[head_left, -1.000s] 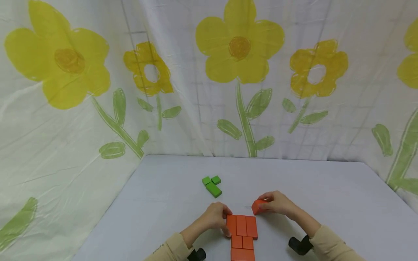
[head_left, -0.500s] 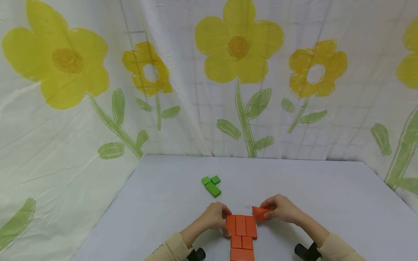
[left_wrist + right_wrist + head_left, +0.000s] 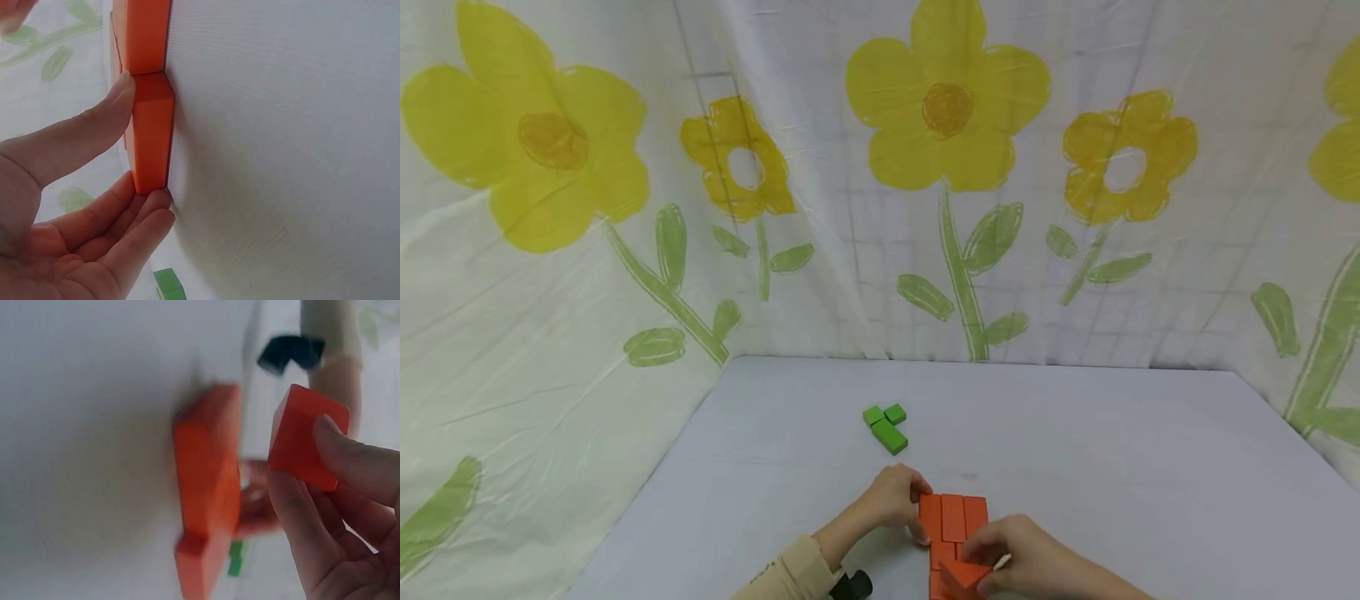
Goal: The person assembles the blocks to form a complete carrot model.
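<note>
Orange-red wooden blocks (image 3: 953, 518) lie flat and close together near the table's front, in rows. My left hand (image 3: 891, 500) grips the far left block (image 3: 153, 134) of this group, thumb along its side and fingertips at its far end. My right hand (image 3: 1030, 557) pinches a wedge-shaped orange-red block (image 3: 303, 437) between thumb and fingers. In the head view it hangs over the near part of the group and hides some of those blocks.
Several green blocks (image 3: 890, 435) lie farther back on the white table (image 3: 1075, 450). A white curtain (image 3: 820, 292) printed with yellow flowers hangs behind the table. A black wrist device (image 3: 852, 585) sits by the left sleeve.
My right hand has turned the wedge-shaped block and carried it from the group's far right corner toward me, over the near blocks. My left hand stays where it was.
</note>
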Demonstrator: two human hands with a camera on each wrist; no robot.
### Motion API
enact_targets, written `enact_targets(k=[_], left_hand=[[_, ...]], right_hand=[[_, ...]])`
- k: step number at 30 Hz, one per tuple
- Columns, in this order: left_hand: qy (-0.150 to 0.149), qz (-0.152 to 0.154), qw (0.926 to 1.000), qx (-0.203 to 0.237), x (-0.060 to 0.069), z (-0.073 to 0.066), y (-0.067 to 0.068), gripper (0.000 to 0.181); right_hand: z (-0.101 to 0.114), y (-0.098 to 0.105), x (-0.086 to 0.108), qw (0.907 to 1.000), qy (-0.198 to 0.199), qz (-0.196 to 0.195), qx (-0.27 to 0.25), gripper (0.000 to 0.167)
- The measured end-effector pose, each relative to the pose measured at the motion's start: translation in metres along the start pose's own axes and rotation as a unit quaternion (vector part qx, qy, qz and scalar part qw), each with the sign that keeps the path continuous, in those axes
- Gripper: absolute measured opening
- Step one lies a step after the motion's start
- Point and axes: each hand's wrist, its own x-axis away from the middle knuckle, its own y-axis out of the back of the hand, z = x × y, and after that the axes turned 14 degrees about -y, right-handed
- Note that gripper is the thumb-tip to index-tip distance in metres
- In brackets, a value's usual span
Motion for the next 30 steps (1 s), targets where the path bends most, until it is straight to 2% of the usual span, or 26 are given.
enact_targets(k=[4, 6, 8, 10, 15, 19, 24, 28, 30], left_hand=[[-0.006, -0.002, 1.0, 0.001, 0.0, 0.001, 0.0, 0.044], [-0.008, -0.004, 1.0, 0.001, 0.001, 0.002, 0.0, 0.044], [-0.01, -0.005, 0.9999, 0.001, 0.001, 0.003, 0.0, 0.045], [-0.011, -0.006, 0.9999, 0.002, 0.001, 0.003, 0.0, 0.045], [-0.013, -0.006, 0.9999, 0.002, 0.002, 0.003, 0.0, 0.044], [-0.013, -0.005, 0.9999, 0.003, 0.002, 0.002, 0.0, 0.044], [-0.013, -0.006, 0.9999, 0.0, 0.002, 0.002, 0.0, 0.044], [-0.011, -0.004, 0.9999, 0.0, 0.002, 0.002, 0.0, 0.044], [-0.01, -0.003, 1.0, 0.001, 0.002, 0.002, -0.001, 0.044]], right_hand=[[-0.041, -0.02, -0.015, 0.9965, 0.053, 0.043, 0.05, 0.018], [-0.061, -0.026, -0.023, 0.9937, 0.062, 0.046, 0.082, 0.02], [-0.069, -0.03, -0.026, 0.9923, 0.054, 0.04, 0.104, 0.02], [-0.065, -0.03, -0.025, 0.9916, 0.048, 0.029, 0.117, 0.018], [-0.023, -0.027, -0.009, 0.9904, 0.039, -0.001, 0.133, 0.015], [-0.001, -0.026, -0.001, 0.9875, 0.023, -0.02, 0.155, 0.018], [0.002, -0.028, 0.0, 0.9831, 0.007, -0.033, 0.18, 0.017], [0.001, -0.028, -0.001, 0.977, 0.031, -0.04, 0.207, 0.017], [0.004, -0.027, -0.001, 0.9762, 0.011, -0.04, 0.213, 0.015]])
